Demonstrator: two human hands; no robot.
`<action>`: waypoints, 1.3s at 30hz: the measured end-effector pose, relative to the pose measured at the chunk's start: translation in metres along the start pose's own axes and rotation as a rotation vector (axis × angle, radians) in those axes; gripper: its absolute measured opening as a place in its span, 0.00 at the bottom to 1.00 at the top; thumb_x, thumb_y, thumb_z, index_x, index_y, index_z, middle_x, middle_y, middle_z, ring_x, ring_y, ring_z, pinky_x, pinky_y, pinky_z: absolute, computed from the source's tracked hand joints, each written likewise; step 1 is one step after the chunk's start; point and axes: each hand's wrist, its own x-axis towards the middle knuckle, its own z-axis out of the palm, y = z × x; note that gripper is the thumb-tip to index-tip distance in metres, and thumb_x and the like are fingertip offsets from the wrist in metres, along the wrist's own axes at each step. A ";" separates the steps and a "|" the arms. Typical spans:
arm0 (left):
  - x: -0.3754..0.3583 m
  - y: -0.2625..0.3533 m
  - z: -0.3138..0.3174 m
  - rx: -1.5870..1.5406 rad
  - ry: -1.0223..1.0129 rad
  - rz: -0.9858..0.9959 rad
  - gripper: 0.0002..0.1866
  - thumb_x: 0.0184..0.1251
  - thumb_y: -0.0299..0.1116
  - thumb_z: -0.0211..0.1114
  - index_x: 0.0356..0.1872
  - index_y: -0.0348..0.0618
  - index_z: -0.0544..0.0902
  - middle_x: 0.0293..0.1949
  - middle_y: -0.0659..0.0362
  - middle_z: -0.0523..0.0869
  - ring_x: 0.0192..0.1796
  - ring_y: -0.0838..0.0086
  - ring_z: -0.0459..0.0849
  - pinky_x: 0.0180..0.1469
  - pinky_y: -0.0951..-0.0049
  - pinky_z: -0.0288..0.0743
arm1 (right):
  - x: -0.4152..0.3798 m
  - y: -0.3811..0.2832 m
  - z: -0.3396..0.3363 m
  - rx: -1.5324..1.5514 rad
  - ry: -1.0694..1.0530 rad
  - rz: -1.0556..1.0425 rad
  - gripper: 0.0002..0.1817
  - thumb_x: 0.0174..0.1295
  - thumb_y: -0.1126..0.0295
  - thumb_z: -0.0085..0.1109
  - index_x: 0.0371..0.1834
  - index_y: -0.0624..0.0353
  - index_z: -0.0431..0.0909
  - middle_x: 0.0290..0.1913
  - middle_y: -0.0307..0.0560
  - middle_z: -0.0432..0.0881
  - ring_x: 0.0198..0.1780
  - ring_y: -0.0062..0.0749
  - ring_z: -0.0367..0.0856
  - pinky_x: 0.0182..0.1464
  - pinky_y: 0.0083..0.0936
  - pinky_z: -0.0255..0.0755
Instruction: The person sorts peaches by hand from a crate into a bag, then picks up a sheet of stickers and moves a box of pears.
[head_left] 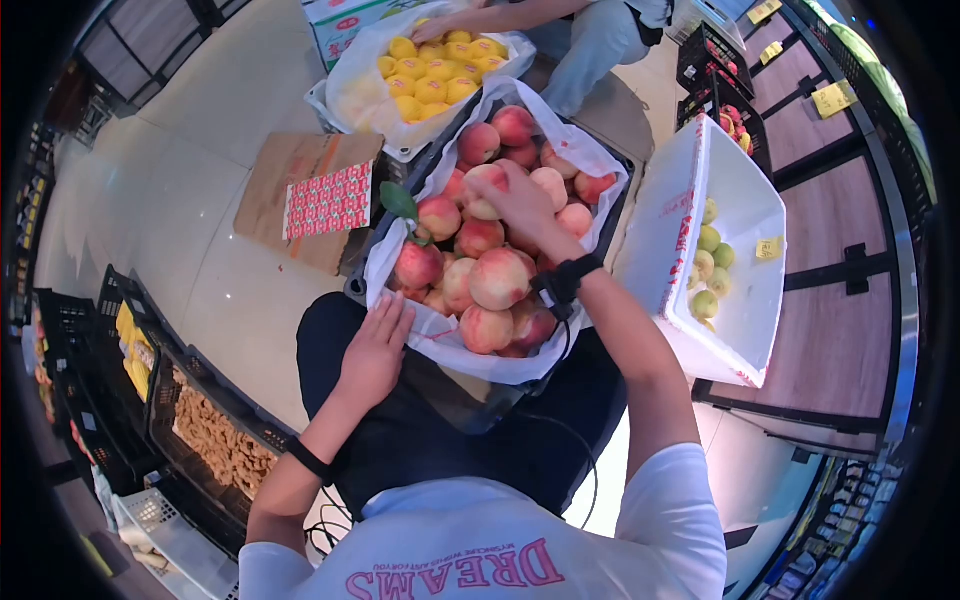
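A crate lined with a white plastic bag (455, 370) sits at my knees, filled with red and pale yellow peaches (500, 278). My right hand (522, 203) reaches into the pile, its fingers curled over a peach (482, 190) near the far left part. My left hand (378, 345) lies with fingers extended on the bag's near-left edge, holding nothing. Just beyond its fingertips is a red peach (419, 265). A green leaf (398, 200) sticks out at the crate's left side.
Left of the crate, a sheet of red stickers (328, 202) lies on cardboard (280, 165). Ahead, another person's hand (440, 28) touches a crate of yellow fruit (432, 88). A white foam box (745, 330) with green fruit stands right. Ginger-like roots (222, 440) fill a left bin.
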 end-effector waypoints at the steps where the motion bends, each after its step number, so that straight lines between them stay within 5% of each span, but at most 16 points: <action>1: 0.001 0.002 0.004 0.066 0.023 0.003 0.36 0.45 0.25 0.67 0.61 0.37 0.67 0.66 0.47 0.61 0.69 0.55 0.60 0.69 0.60 0.56 | -0.002 -0.004 0.005 -0.211 0.057 0.021 0.37 0.55 0.38 0.51 0.54 0.61 0.69 0.43 0.53 0.81 0.41 0.43 0.81 0.41 0.33 0.76; 8: 0.008 0.006 0.018 0.260 0.055 0.016 0.33 0.46 0.34 0.68 0.56 0.36 0.70 0.63 0.43 0.65 0.66 0.52 0.65 0.66 0.58 0.61 | 0.005 -0.029 -0.008 -0.272 -0.265 -0.001 0.36 0.58 0.40 0.48 0.57 0.63 0.67 0.38 0.60 0.81 0.44 0.50 0.80 0.42 0.43 0.74; 14: 0.015 -0.003 0.026 0.383 0.120 0.063 0.19 0.54 0.30 0.59 0.49 0.38 0.74 0.56 0.43 0.73 0.59 0.52 0.74 0.58 0.60 0.72 | 0.021 0.021 -0.008 -0.095 -0.120 -0.156 0.26 0.63 0.49 0.47 0.47 0.64 0.72 0.35 0.59 0.81 0.40 0.52 0.80 0.43 0.42 0.72; 17: 0.016 -0.003 0.026 0.356 0.137 0.059 0.16 0.56 0.29 0.56 0.47 0.39 0.75 0.55 0.43 0.75 0.57 0.51 0.75 0.56 0.60 0.73 | 0.022 0.028 -0.045 -0.455 -0.106 -0.004 0.20 0.63 0.56 0.47 0.41 0.64 0.76 0.35 0.60 0.80 0.41 0.53 0.80 0.43 0.42 0.72; 23: 0.016 -0.002 0.024 0.327 0.120 0.047 0.16 0.55 0.27 0.56 0.46 0.38 0.76 0.55 0.42 0.75 0.57 0.51 0.75 0.57 0.60 0.73 | 0.033 0.056 -0.090 -0.538 -0.140 0.252 0.14 0.55 0.65 0.48 0.37 0.64 0.77 0.32 0.59 0.80 0.39 0.53 0.80 0.45 0.45 0.72; 28: 0.017 -0.001 0.023 0.319 0.118 0.037 0.16 0.54 0.27 0.56 0.46 0.39 0.76 0.55 0.42 0.75 0.57 0.51 0.75 0.57 0.60 0.73 | 0.038 0.103 -0.108 -0.621 0.144 0.103 0.25 0.47 0.76 0.52 0.50 0.78 0.64 0.56 0.72 0.64 0.58 0.57 0.67 0.58 0.39 0.65; 31: 0.017 -0.001 0.023 0.330 0.111 0.035 0.16 0.54 0.27 0.56 0.46 0.39 0.76 0.55 0.42 0.75 0.57 0.51 0.75 0.57 0.60 0.73 | 0.047 0.131 -0.105 -0.527 0.478 0.010 0.24 0.47 0.77 0.51 0.49 0.76 0.64 0.52 0.71 0.67 0.53 0.56 0.71 0.56 0.41 0.67; 34: 0.018 0.000 0.023 0.331 0.090 0.025 0.16 0.54 0.27 0.56 0.46 0.39 0.76 0.55 0.42 0.75 0.57 0.51 0.75 0.57 0.60 0.73 | 0.049 0.131 -0.107 -0.433 0.279 0.170 0.21 0.49 0.76 0.50 0.48 0.73 0.67 0.52 0.69 0.69 0.51 0.56 0.72 0.55 0.42 0.67; 39: 0.016 0.000 0.025 0.351 0.086 0.038 0.16 0.54 0.27 0.56 0.46 0.39 0.77 0.55 0.43 0.75 0.56 0.51 0.75 0.55 0.61 0.74 | 0.039 0.100 -0.092 -0.526 0.161 0.002 0.17 0.51 0.66 0.55 0.38 0.69 0.73 0.41 0.66 0.76 0.43 0.58 0.75 0.48 0.44 0.71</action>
